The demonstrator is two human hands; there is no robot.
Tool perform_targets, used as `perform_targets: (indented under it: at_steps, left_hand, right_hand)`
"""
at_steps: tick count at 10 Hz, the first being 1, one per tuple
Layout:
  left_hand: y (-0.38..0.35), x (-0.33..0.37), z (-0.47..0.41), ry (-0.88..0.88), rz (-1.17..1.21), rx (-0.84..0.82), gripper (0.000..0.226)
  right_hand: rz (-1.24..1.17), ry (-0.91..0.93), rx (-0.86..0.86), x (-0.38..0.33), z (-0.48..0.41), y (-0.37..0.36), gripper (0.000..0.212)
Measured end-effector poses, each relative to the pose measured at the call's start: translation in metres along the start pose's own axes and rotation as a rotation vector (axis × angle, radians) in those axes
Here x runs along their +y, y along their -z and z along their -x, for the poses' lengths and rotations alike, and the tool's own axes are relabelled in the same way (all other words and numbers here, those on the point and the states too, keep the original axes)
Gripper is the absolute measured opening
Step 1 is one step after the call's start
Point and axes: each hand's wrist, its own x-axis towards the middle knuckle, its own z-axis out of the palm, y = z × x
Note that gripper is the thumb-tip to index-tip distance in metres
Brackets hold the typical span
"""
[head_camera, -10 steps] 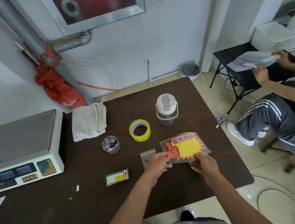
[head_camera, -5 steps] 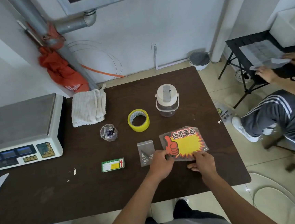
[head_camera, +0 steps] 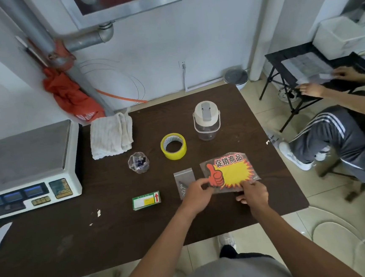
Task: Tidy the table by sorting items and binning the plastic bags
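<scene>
A clear plastic bag holding red and yellow promo stickers (head_camera: pixel 230 171) lies at the right of the dark table (head_camera: pixel 97 240). My left hand (head_camera: pixel 198 194) pinches the bag's near left corner, and my right hand (head_camera: pixel 253 193) pinches its near right edge. A small zip bag with screws (head_camera: pixel 184 179) lies just left of it, partly under my left hand. Further left sits a green label box (head_camera: pixel 146 200).
On the table stand a yellow tape roll (head_camera: pixel 173 145), a lidded clear jar (head_camera: pixel 206 120), a small clear container (head_camera: pixel 138 162), a folded white towel (head_camera: pixel 110 134) and a scale (head_camera: pixel 28 167). A seated person (head_camera: pixel 340 137) is at the right. A small bin (head_camera: pixel 235 77) stands by the wall.
The camera has tilted and shifted a little. Both hands stay on the near edge of the sticker bag, with the fingers gripping it more tightly; the bag has barely moved.
</scene>
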Motion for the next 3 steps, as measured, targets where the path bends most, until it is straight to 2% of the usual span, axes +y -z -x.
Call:
perform_targets:
  at_steps: [2, 3]
  left_hand:
    - [0.037, -0.027, 0.013, 0.044, 0.124, 0.019, 0.046]
    - [0.051, -0.042, 0.012, 0.008, 0.196, 0.054, 0.040]
  right_hand:
    - [0.021, -0.029, 0.144, 0.005, 0.018, 0.001, 0.040]
    - [0.001, -0.025, 0.164, 0.002, 0.031, -0.004, 0.039]
